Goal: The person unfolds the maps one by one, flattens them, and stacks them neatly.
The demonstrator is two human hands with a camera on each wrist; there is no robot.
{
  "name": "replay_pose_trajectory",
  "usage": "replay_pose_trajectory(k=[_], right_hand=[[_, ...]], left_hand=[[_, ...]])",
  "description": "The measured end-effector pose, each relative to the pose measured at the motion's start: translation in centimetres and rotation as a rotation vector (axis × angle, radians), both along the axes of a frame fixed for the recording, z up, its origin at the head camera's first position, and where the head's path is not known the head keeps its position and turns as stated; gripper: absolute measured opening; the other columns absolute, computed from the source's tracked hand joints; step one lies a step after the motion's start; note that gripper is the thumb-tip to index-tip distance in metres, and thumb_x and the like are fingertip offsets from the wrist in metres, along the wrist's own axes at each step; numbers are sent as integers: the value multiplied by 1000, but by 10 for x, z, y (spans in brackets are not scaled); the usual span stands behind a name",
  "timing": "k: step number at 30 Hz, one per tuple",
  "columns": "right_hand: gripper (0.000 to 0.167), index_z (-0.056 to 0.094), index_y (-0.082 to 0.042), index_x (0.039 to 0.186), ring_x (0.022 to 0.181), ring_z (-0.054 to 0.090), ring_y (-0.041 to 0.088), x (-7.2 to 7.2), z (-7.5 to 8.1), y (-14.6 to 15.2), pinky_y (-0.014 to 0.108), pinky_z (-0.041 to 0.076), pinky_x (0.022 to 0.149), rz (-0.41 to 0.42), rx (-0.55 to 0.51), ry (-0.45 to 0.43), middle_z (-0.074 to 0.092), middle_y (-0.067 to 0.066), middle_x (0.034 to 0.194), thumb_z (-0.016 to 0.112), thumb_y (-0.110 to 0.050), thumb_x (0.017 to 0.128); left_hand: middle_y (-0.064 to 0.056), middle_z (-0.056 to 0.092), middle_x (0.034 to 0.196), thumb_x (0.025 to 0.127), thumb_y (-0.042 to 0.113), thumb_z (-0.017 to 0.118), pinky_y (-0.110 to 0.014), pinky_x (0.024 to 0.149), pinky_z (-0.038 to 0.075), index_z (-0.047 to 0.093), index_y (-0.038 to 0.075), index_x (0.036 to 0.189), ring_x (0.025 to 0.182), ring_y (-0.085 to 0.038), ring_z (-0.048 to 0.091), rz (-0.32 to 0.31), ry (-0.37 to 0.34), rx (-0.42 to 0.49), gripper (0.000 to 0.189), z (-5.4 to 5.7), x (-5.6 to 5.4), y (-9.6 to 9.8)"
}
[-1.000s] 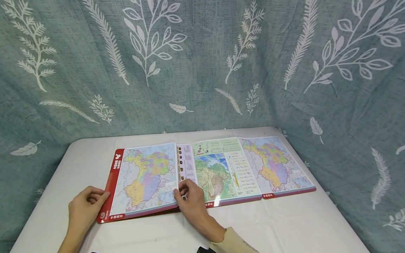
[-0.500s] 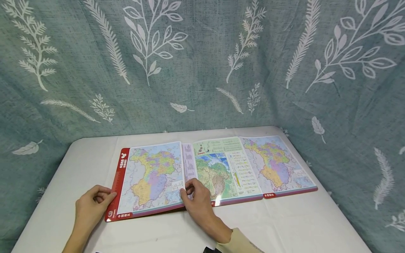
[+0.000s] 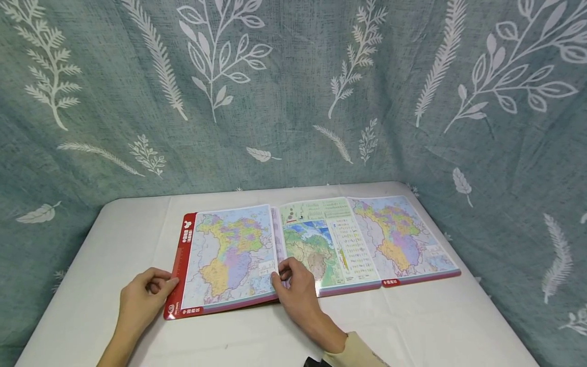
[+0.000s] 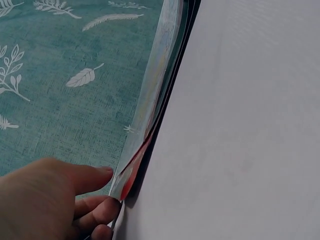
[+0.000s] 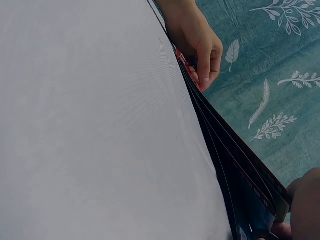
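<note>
A map [image 3: 234,255] with a red left border and coloured regions lies on the left, several layers thick. My left hand [image 3: 144,300] pinches its red border between thumb and fingers; in the left wrist view that hand [image 4: 50,200] grips the red corner [image 4: 129,182]. At the opposite edge my right hand [image 3: 300,290] pinches the map near its lower right corner. Dark layers [image 5: 225,140] fan apart beneath it in the right wrist view. The map's right edge overlaps a purple-bordered panel beside a green-bordered relief map [image 3: 312,239].
Farther right lies another coloured map [image 3: 396,234], adjoining the relief map. All rest on a white-covered table [image 3: 133,229]. A teal leaf-patterned curtain [image 3: 284,102] hangs behind the table and at its right.
Both hands have shifted right together, carrying the red-bordered map with them. It now covers more of the purple-bordered panel. The maps on the right stay put.
</note>
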State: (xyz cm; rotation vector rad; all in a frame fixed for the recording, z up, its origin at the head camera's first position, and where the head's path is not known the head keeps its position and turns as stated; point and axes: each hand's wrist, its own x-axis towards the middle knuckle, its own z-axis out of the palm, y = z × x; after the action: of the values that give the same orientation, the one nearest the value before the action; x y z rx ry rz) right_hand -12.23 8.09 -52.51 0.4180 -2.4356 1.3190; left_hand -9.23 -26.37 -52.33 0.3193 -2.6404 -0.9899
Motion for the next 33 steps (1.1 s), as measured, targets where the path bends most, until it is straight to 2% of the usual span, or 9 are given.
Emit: replay_pose_trajectory(k=[9,22,33], right_hand=[[14,65,-13,97,75,61,15,0,-1,3,24,48,70,-13,20,1,63,-1,82,78,-15,92],[14,65,-15,96,81,58,16,0,1,15,28,45,75,-56,63,-37,62,-3,84,78,-18,92],[14,65,-14,94,84,56,17,0,0,18,28,46,76,-70,105,-2,65,-1,85,79,-18,91]], left_hand=[[-2,61,79,91,27,84,-21,65,37,76,8,100,77,-16,51,-8,-14,-1,23,0,1,4],[-1,60,79,90,29,85,-23,66,36,76,8,104,78,-14,50,-45,-24,-1,27,2,0,13],[1,58,77,89,29,86,-23,64,35,75,9,103,75,-12,49,-69,6,-6,26,1,1,15]])
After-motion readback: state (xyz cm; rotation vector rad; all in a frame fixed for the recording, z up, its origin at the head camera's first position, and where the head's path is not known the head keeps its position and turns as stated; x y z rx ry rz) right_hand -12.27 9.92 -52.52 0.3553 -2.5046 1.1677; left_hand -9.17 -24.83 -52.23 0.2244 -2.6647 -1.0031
